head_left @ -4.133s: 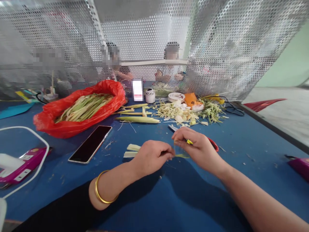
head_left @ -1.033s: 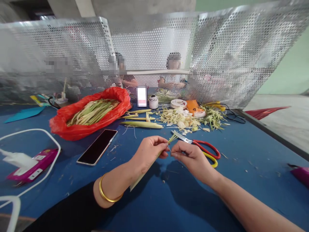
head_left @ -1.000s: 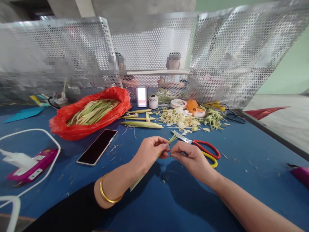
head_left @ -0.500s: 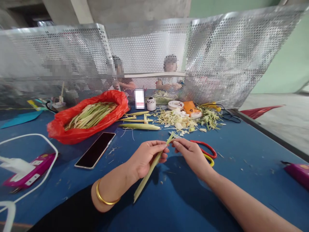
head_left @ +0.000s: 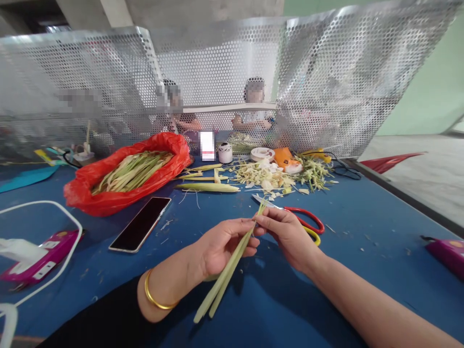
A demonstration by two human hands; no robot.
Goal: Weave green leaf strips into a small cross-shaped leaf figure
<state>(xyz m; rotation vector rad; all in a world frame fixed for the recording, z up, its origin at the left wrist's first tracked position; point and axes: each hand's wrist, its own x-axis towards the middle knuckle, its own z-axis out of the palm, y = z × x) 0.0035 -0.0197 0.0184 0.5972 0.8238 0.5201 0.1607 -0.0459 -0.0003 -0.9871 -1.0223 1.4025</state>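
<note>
Pale green plant leaf strips (head_left: pixel 226 276) run slantwise through my left hand (head_left: pixel 226 241), their lower ends spread apart and pointing down toward me. My left thumb and fingers pinch them near the top. My right hand (head_left: pixel 281 232) closes its thumb and forefinger on the same strips close to the upper tips. Just beyond my right hand lie scissors (head_left: pixel 308 217) with one red and one yellow handle loop, blades pointing left. Farther back rest a longer folded green leaf (head_left: pixel 210 187) and a heap of cut scraps (head_left: pixel 266 176).
To the left stand a red plastic bag (head_left: pixel 87 198) of leaf strips, a phone (head_left: pixel 141 224) and a purple power strip (head_left: pixel 43 256) with a white cable. A tape roll (head_left: pixel 261 153) and a small jar (head_left: pixel 225 153) sit behind. Two people are beyond the perforated metal screen (head_left: pixel 217 63).
The strips in my hands have fanned into separate lengths at the lower end. My right hand has shifted slightly and now meets my left at the upper part. The view has tilted a little.
</note>
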